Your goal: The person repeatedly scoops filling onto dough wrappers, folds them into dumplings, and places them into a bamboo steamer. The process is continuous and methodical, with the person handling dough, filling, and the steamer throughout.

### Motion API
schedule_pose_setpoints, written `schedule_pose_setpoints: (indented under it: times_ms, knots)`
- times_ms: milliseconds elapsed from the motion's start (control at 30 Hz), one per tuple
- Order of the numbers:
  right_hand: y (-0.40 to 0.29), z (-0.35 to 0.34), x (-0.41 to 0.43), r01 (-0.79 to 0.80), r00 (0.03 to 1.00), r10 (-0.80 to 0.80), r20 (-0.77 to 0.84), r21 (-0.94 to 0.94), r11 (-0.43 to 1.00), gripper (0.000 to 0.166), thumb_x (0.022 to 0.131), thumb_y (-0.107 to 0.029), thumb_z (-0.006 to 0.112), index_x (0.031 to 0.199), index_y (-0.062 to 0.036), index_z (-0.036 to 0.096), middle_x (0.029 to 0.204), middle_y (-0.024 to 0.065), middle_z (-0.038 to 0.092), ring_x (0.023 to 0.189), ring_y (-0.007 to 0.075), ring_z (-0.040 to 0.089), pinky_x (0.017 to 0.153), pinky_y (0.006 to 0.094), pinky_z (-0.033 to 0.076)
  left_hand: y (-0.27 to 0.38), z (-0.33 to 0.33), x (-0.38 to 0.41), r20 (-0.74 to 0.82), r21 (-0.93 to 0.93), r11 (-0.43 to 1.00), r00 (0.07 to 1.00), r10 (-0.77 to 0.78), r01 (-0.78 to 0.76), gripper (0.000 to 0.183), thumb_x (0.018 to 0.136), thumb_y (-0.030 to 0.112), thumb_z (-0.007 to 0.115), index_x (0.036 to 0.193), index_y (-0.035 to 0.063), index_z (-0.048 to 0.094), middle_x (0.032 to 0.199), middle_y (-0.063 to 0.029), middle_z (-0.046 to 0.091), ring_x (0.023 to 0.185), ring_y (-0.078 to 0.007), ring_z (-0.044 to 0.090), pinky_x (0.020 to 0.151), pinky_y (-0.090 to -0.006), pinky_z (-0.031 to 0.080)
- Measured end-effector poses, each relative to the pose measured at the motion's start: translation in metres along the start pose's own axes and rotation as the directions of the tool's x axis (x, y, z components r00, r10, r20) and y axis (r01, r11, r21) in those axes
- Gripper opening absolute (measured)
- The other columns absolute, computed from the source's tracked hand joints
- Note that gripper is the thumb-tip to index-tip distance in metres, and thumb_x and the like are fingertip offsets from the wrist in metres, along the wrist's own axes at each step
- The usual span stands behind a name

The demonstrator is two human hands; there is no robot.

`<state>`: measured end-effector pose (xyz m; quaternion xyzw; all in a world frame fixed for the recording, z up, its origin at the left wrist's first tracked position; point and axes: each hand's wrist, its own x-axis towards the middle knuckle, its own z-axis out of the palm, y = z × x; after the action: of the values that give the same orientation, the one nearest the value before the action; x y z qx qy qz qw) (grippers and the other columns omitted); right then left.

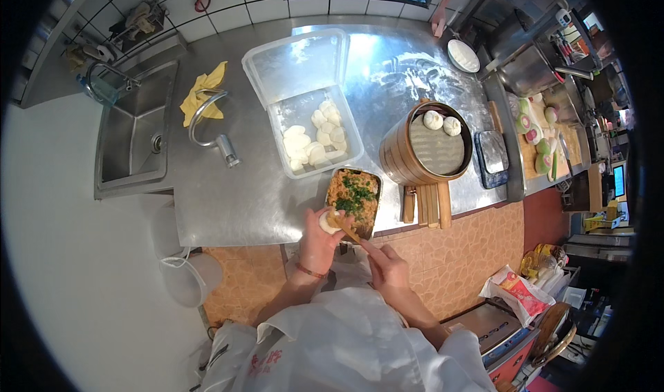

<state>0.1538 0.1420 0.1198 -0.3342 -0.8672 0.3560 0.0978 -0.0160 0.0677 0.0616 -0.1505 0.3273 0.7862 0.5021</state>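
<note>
In my left hand (pixel 317 244) lies a round dough wrapper (pixel 328 222), cupped in the palm. My right hand (pixel 389 267) grips a flat wooden spatula (pixel 350 231), its tip over the wrapper with filling there. Just beyond both hands is a metal tray of orange-brown minced filling (pixel 342 185) topped with chopped green herbs. Behind it, an open plastic container (pixel 354 137) holds many pale dough pieces (pixel 327 127). To the right stands a round bamboo steamer (pixel 394 156) with two pleated buns (pixel 442 123) on its lined base, near the far rim.
A steel sink (pixel 136 127), a yellow cloth (pixel 207 93) and a curved tap (pixel 199 117) are on the left. Right of the steamer are a kitchen scale (pixel 492 158) and a cutting board (pixel 568 143) with cut radishes and a knife. A white bowl (pixel 463 56) stands at the back right.
</note>
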Motion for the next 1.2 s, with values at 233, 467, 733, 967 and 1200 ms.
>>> schedule_pose_setpoints:
  times_ms: [233, 467, 733, 967, 1200]
  knots:
    - [-0.008, -0.025, 0.011, -0.142, 0.990, 0.137, 0.041, 0.204, 0.969, 0.032, 0.089, 0.000, 0.061, 0.120, -0.0059, 0.066, 0.080, 0.0140, 0.060, 0.069, 0.0272, 0.062, 0.064, 0.0371, 0.050, 0.001, 0.013, -0.007, 0.120, 0.149, 0.979, 0.986, 0.119, -0.136, 0.031, 0.103, 0.021, 0.051, 0.127, 0.0019, 0.043, 0.122, -0.0159, 0.055, 0.121, -0.0348, 0.056, 0.108, -0.0461, 0.044]
    - [-0.005, 0.008, 0.002, -0.086, 0.995, 0.098, -0.027, 0.287, 0.954, 0.033, 0.090, -0.001, 0.060, 0.122, -0.0087, 0.065, 0.081, 0.0145, 0.061, 0.070, 0.0303, 0.063, 0.064, 0.0361, 0.052, -0.005, 0.001, -0.001, 0.142, 0.110, 0.984, 0.982, 0.122, -0.138, 0.029, 0.105, 0.014, 0.046, 0.132, 0.0043, 0.042, 0.135, -0.0194, 0.049, 0.130, -0.0374, 0.050, 0.110, -0.0460, 0.042]
    - [-0.016, -0.007, 0.010, -0.031, 0.999, 0.026, 0.032, 0.161, 0.986, 0.039, 0.085, 0.004, 0.061, 0.120, -0.0108, 0.068, 0.079, 0.0122, 0.061, 0.063, 0.0296, 0.062, 0.058, 0.0375, 0.050, 0.001, 0.003, -0.003, 0.080, 0.175, 0.980, 0.993, 0.085, -0.098, 0.031, 0.103, 0.013, 0.046, 0.131, 0.0033, 0.041, 0.133, -0.0193, 0.048, 0.126, -0.0377, 0.054, 0.109, -0.0442, 0.042]
    - [-0.021, -0.035, 0.030, 0.013, 0.999, -0.018, 0.041, 0.123, 0.992, 0.038, 0.083, 0.003, 0.063, 0.118, -0.0101, 0.069, 0.079, 0.0120, 0.061, 0.063, 0.0296, 0.062, 0.056, 0.0366, 0.050, 0.007, -0.016, 0.002, 0.152, 0.127, 0.992, 0.988, 0.006, -0.025, 0.035, 0.106, 0.031, 0.040, 0.127, 0.0034, 0.048, 0.126, -0.0183, 0.057, 0.123, -0.0382, 0.057, 0.106, -0.0472, 0.045]
    - [-0.008, -0.024, 0.027, 0.069, 0.988, -0.071, 0.134, 0.022, 0.997, 0.035, 0.085, -0.001, 0.064, 0.119, -0.0111, 0.068, 0.080, 0.0118, 0.062, 0.062, 0.0302, 0.061, 0.055, 0.0384, 0.048, 0.006, -0.014, 0.002, 0.108, 0.350, 0.931, 0.992, 0.069, -0.103, 0.030, 0.105, 0.026, 0.044, 0.125, 0.0041, 0.050, 0.123, -0.0162, 0.058, 0.118, -0.0360, 0.060, 0.104, -0.0489, 0.046]
